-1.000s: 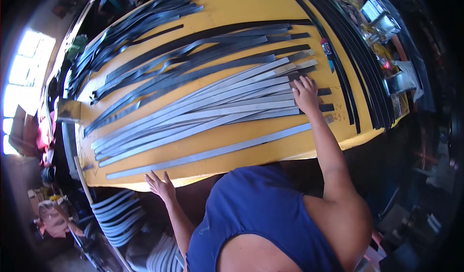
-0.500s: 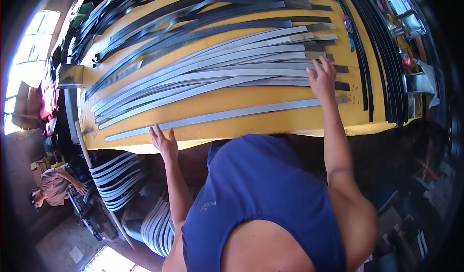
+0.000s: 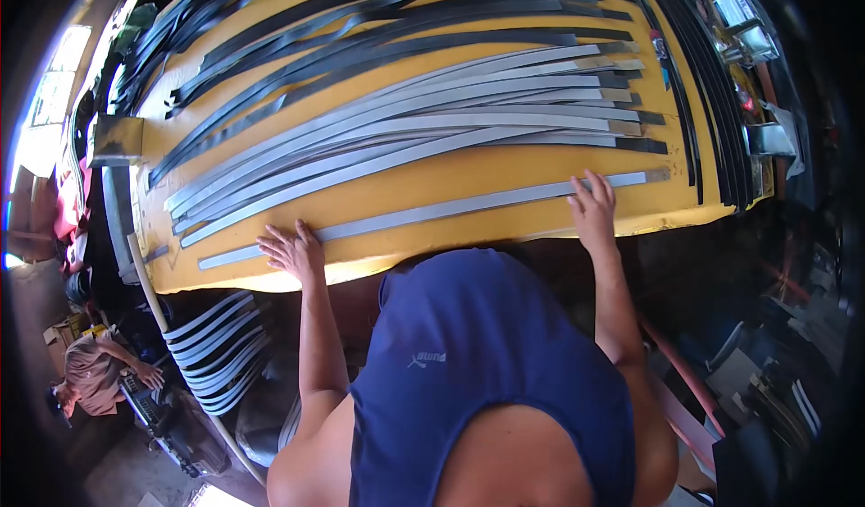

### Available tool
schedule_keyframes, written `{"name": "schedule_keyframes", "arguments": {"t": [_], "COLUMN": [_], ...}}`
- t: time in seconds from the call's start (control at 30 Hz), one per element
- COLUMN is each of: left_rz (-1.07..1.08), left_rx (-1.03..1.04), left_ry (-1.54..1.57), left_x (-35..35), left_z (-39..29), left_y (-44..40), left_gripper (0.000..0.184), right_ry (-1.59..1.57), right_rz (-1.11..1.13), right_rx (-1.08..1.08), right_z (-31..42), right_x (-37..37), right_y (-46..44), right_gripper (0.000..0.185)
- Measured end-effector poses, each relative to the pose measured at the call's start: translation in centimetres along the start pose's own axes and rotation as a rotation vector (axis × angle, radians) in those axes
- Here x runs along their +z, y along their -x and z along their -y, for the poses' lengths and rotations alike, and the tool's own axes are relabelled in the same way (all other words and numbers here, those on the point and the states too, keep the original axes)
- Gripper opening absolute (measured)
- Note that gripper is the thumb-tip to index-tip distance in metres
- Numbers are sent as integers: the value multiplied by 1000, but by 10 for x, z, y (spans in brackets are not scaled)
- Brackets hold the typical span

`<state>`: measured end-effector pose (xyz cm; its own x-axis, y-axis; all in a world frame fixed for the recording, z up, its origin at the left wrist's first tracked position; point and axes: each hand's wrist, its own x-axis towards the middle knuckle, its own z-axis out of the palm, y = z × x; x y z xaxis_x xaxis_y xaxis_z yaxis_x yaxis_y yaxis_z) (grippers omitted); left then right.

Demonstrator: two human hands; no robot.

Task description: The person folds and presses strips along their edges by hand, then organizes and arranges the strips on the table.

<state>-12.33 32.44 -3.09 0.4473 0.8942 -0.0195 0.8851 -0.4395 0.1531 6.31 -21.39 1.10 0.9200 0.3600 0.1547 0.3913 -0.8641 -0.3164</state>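
Observation:
One long grey-white strip (image 3: 450,210) lies by itself along the near side of the yellow table (image 3: 505,172). My left hand (image 3: 296,250) rests flat across it near its left end, fingers spread. Towards the other end, my right hand (image 3: 594,208) touches the strip with its fingertips, the fingers somewhat apart. Neither hand grips anything that I can see. Just beyond lies a fanned pile of similar pale strips (image 3: 387,143), their darker ends at the right.
Black strips (image 3: 351,49) lie further back, and more dark strips (image 3: 712,101) hang over the right edge. Curved pale strips (image 3: 216,354) hang from a pole (image 3: 147,282) at the lower left. A co-worker (image 3: 95,372) is beyond, beside a machine (image 3: 158,421).
My right hand has come down from the pale pile's right end onto the lone strip. My left hand has settled flatter on that strip. The view has shifted slightly.

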Motion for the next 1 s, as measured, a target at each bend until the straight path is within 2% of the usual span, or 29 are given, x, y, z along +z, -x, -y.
{"name": "schedule_keyframes", "arguments": {"t": [0.13, 0.33, 0.53, 0.6, 0.73, 0.87, 1.0], "left_rz": [28, 27, -6, -76, -74, -96, -115], "left_rx": [59, 27, 25, 55, 4, -31, -64], "left_ry": [-52, -23, 12, 32, 62, 161, 183], "left_x": [-6, -15, -18, -10, -21, -20, -21], "left_z": [13, 36, 61, 66, 59, 60, 59], "left_y": [-20, -44, -53, -53, -50, -49, -46], "left_gripper": [85, 87, 84, 81, 77, 78, 76], "right_ry": [30, 46, 110, 161, 197, 176, 36], "right_rz": [14, 24, -8, 32, 20, 23, 7], "right_rx": [81, 96, 64, 95, 133, 76, -89], "right_z": [15, 46, 14, -6, -28, -3, 20], "right_x": [5, 20, 29, 25, 24, 33, 43], "right_y": [10, 10, -3, -11, -35, -79, -122], "right_gripper": [43, 42, 37, 35, 36, 35, 32]}}
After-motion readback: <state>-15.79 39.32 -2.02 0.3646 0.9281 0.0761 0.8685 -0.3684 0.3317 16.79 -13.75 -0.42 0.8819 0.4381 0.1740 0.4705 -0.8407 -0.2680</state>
